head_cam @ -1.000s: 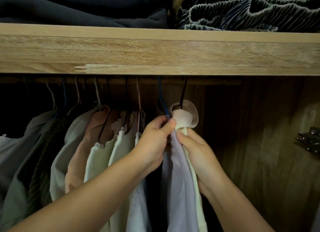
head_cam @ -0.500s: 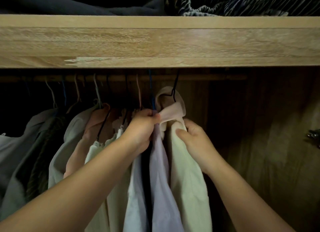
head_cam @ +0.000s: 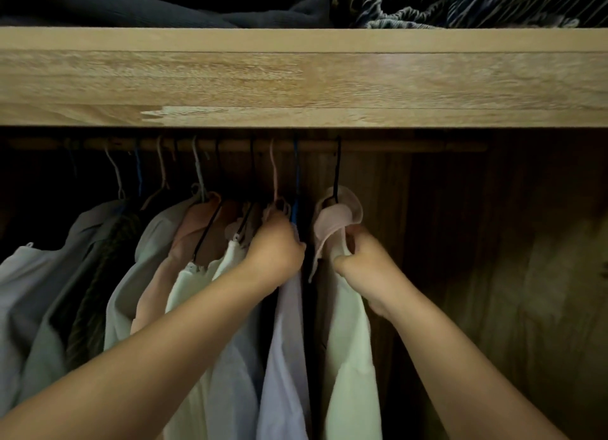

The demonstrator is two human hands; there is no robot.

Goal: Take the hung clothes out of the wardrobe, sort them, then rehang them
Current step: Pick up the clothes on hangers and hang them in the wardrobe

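Several garments hang on hangers from the wooden rail [head_cam: 411, 146] inside the wardrobe. My left hand [head_cam: 274, 247] grips the neck of a pale lilac garment [head_cam: 284, 357] on a blue hanger [head_cam: 296, 176]. My right hand [head_cam: 365, 265] holds the collar area of a cream garment [head_cam: 350, 367] with a pink collar [head_cam: 339, 215], which hangs from a black hanger [head_cam: 337, 173] at the right end of the row. A dark gap separates the two garments.
A thick wooden shelf [head_cam: 302, 77] spans the view above the rail, with folded dark and striped fabrics [head_cam: 460, 5] on it. More shirts [head_cam: 141, 275] hang to the left. The rail's right part and the wardrobe's wooden wall [head_cam: 510, 275] lie to the right.
The hands have drawn apart: the cream garment slid right along the rail, the lilac one stayed left, and a gap opened between them.
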